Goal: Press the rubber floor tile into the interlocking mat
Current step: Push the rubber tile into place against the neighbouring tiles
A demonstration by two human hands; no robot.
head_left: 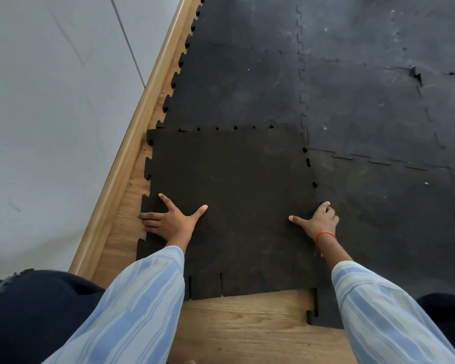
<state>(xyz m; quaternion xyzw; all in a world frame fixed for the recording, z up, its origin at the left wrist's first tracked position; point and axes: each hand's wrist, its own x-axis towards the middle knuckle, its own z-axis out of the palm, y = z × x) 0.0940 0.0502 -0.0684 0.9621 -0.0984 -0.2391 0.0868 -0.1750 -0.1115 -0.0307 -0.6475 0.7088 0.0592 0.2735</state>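
Note:
A dark square rubber floor tile [229, 185] with puzzle-tooth edges lies in the near left corner of the black interlocking mat [365, 106]. Its far and right edges overlap the mat's teeth, with small gaps showing along both seams. My left hand [171, 222] lies flat with spread fingers on the tile's left edge, fingertips reaching over the teeth. My right hand [319, 222] rests on the tile's right seam, thumb stretched left and fingers curled down onto the rubber.
Bare wooden floor [247, 327] shows in front of the tile and in a strip along its left side. A wooden skirting board [132, 153] runs diagonally below a grey wall [50, 114]. My dark-clothed knees sit at both lower corners.

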